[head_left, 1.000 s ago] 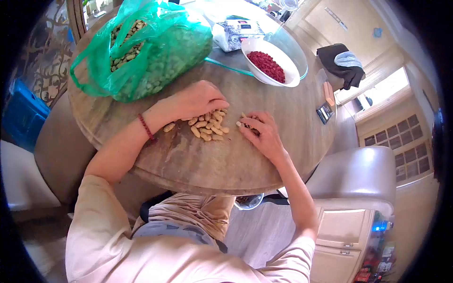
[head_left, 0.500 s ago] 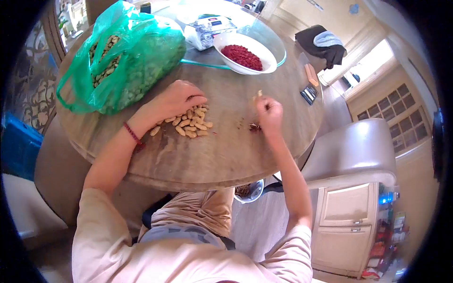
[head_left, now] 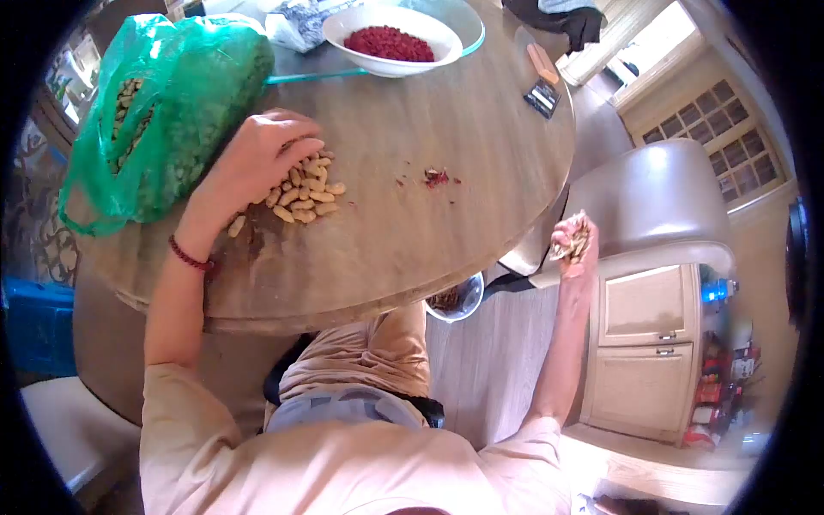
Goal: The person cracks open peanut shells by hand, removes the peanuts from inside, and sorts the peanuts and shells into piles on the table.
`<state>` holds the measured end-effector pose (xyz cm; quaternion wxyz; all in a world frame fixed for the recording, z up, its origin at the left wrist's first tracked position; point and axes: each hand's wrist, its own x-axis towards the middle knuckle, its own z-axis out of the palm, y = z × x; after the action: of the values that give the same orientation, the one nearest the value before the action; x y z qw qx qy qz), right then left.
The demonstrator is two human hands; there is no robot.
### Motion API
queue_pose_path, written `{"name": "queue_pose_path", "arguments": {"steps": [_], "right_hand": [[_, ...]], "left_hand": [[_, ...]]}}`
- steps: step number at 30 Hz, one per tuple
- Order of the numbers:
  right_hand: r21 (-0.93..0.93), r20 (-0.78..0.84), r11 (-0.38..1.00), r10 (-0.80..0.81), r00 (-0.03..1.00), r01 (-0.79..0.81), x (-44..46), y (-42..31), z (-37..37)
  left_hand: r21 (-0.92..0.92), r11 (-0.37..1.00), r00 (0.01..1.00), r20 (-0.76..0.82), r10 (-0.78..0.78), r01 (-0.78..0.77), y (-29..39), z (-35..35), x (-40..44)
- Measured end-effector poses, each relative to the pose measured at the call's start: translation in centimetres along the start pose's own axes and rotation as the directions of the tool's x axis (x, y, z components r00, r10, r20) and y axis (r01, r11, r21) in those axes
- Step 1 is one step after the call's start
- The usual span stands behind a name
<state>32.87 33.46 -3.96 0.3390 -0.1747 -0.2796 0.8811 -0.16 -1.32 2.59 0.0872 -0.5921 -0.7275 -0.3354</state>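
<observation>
Fingers, right hand [head_left: 577, 241]: curled around pale, broken shells [head_left: 564, 250], out past the edge of the bench [head_left: 386, 266].
Fingers, left hand [head_left: 268, 154]: bent over the peanuts [head_left: 302, 201]; whether they pinch one, cannot tell.
Peanuts: loose heap on the bench, near the green bag [head_left: 193, 94].
Spill risk: shells could drop to the floor [head_left: 493, 365] if the right grip slackens, as the bucket [head_left: 469, 296] stands apart from it.
Scatter risk: a left-hand nudge could roll rounded pods away.
Textures: rough, waisted tan pods; thin, crinkled plastic bag; small dark-red kernels [head_left: 390, 43] in a smooth white bowl [head_left: 386, 69]; brown-streaked bench top.
</observation>
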Motion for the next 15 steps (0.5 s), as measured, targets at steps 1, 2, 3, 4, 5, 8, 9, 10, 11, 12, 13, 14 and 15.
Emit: {"name": "queue_pose_path", "arguments": {"steps": [1,2,3,4,5,8,9,10,11,12,13,14,15], "right_hand": [[0.035,-0.080,0.999,0.037,0.996,-0.034,-0.4,0.4,-2.9],[0.096,-0.169,0.995,0.038,0.985,-0.022,-0.7,1.6,-5.6],[0.154,-0.258,0.988,0.042,0.965,-0.002,-0.9,2.9,-8.3],[0.115,-0.247,0.987,0.134,0.960,-0.108,-1.0,4.0,-11.2],[0.077,-0.233,0.974,0.224,0.946,-0.212,-0.8,5.1,-14.0],[0.101,-0.222,0.959,0.282,0.933,-0.266,1.4,9.6,-20.0],[0.069,-0.349,0.978,0.207,0.914,-0.195,2.1,11.5,-20.3],[0.027,-0.468,0.991,0.128,0.874,-0.131,2.8,13.0,-21.0],[0.030,-0.472,0.991,0.132,0.872,-0.134,3.9,14.5,-22.6],[-0.074,-0.496,0.995,0.027,0.868,-0.073,5.0,16.2,-24.6],[-0.135,-0.526,0.989,-0.013,0.850,-0.068,5.7,17.4,-25.2],[-0.170,-0.563,0.981,-0.019,0.826,-0.093,6.1,18.2,-25.9],[-0.213,-0.595,0.970,-0.033,0.803,-0.118,6.6,19.0,-26.2]], "left_hand": [[0.030,0.999,1.000,-0.011,0.027,-0.026,0.2,0.0,-0.1],[0.015,1.000,1.000,0.008,-0.002,0.002,0.5,-0.1,0.0],[0.005,1.000,1.000,0.029,-0.001,0.001,0.6,-0.1,0.1],[0.019,1.000,1.000,0.030,-0.001,0.001,0.6,0.0,0.1],[0.037,0.999,1.000,0.026,0.002,-0.003,0.6,0.1,0.2],[0.046,0.999,0.998,0.057,-0.013,0.011,0.6,0.1,0.1],[0.065,0.998,0.998,0.059,-0.029,0.025,0.6,0.2,0.2],[0.071,0.997,0.996,0.081,-0.046,0.041,0.8,0.1,0.3],[0.072,0.997,0.995,0.087,-0.048,0.042,0.9,0.1,0.3],[0.084,0.995,0.993,0.092,-0.068,0.060,0.9,0.1,0.4],[0.094,0.992,0.991,0.098,-0.089,0.080,1.1,0.2,0.4],[0.096,0.992,0.990,0.104,-0.093,0.084,1.3,0.1,0.5],[0.113,0.989,0.989,0.107,-0.106,0.094,1.4,0.1,0.6]]}}
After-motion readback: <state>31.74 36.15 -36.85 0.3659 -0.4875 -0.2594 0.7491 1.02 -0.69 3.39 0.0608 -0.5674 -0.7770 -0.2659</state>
